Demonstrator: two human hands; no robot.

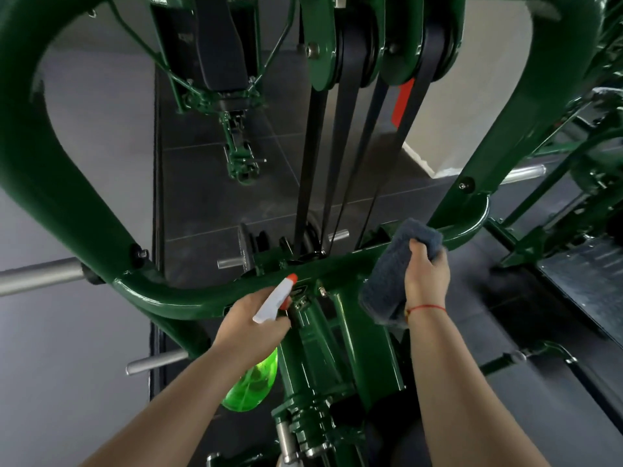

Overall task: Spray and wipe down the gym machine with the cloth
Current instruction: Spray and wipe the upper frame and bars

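A dark green gym machine fills the view, its curved crossbar (188, 298) running left to right in front of me. My left hand (249, 323) grips a spray bottle (251, 385) with a bright green body, white head and orange nozzle; the nozzle sits right at the crossbar's middle. My right hand (425, 274) holds a folded grey-blue cloth (391, 274) against the right part of the crossbar. A red string circles that wrist.
Black belts (340, 163) run from pulleys at the top down to the crossbar's centre. Silver weight pegs (40, 274) stick out at the left, and another peg (526, 171) at the right. More green framework and a footplate (583, 281) stand at the right. Dark tiled floor lies below.
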